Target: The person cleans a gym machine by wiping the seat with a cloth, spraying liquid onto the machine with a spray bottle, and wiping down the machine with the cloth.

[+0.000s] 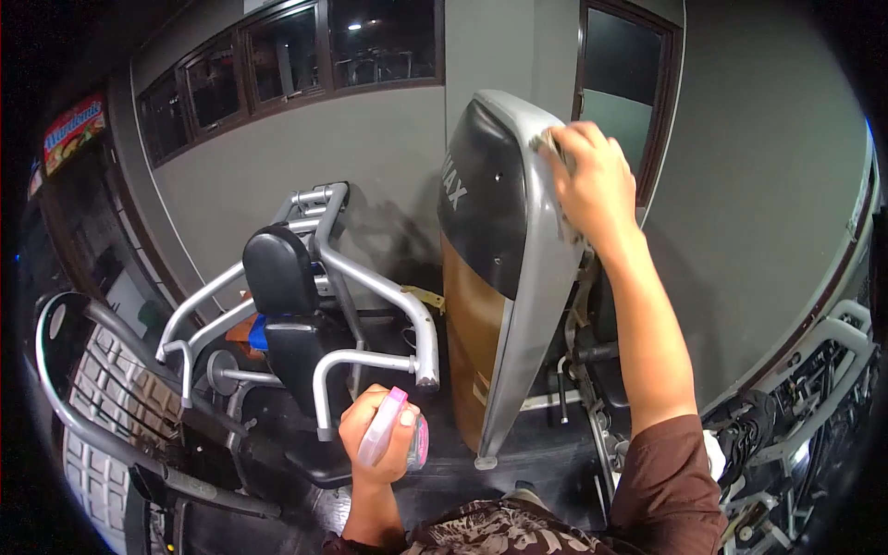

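Note:
My left hand is closed around a spray bottle with a pink and whitish trigger head, held low in front of my body. My fingers cover much of the bottle. Up high, my right hand presses a crumpled greyish cloth against the upper edge of a tall weight machine's silver frame. Most of the cloth is hidden behind the fingers. The machine's cover is black on top, with white lettering, and brownish lower down.
Left of the machine stands a seated exercise machine with a black padded backrest and silver bars. Another curved machine frame is at far left. More gym equipment lines the right side. Behind are a grey wall and windows.

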`<state>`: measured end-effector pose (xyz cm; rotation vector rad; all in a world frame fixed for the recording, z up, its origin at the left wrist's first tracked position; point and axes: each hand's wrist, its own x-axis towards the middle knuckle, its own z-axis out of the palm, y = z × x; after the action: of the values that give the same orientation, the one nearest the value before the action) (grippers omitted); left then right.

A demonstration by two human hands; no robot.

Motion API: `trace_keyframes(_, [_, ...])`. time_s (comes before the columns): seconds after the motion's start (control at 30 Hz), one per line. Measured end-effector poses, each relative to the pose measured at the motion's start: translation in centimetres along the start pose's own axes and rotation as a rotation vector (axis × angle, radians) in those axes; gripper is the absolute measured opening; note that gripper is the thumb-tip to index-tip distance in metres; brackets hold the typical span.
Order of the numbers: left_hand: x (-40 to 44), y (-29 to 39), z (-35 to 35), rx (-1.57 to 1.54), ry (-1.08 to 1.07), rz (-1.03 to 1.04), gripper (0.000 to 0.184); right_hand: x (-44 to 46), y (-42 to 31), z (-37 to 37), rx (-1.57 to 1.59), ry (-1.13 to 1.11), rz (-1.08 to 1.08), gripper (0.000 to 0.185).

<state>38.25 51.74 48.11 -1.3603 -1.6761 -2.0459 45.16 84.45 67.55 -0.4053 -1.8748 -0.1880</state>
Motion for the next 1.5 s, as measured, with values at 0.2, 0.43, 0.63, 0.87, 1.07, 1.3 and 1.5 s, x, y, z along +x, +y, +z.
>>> trace_keyframes(0.2, [0.1,0.0,1.2,-0.021,-0.062,0.022,0.019,3.6,-0.6,0.3,-0.074,-0.157,0.084,0.026])
trace_keyframes(0.43, [-1.0,-0.4,0.0,-0.06,-0.001,-0.028,0.019,-5.1,-1.1,-2.4,0.023,-0.001,-0.151,0.041])
trace_keyframes(0.63, [-1.4,0.4,-2.0,0.002,0.103,-0.041,0.021,-5.4,-1.5,-2.7,-0.009,-0.006,-0.168,0.037])
trace_keyframes(0.87, [-1.4,1.0,-0.3,-0.062,0.12,-0.103,0.02,3.9,-2.0,0.3,-0.124,-0.165,-0.047,0.019])
trace_keyframes(1.07, [-1.6,1.5,0.5,-0.116,0.115,-0.117,0.019,5.2,-1.3,1.4,-0.127,-0.191,-0.03,0.019])
trace_keyframes(1.3, [-1.9,1.8,0.1,-0.107,0.133,-0.135,0.02,-3.4,-1.9,-3.0,-0.057,-0.073,-0.268,0.025])
trace_keyframes(1.5, [-2.7,1.3,-1.4,-0.094,0.159,-0.091,0.019,-8.2,-1.6,-3.0,0.052,-0.027,-0.246,0.037])
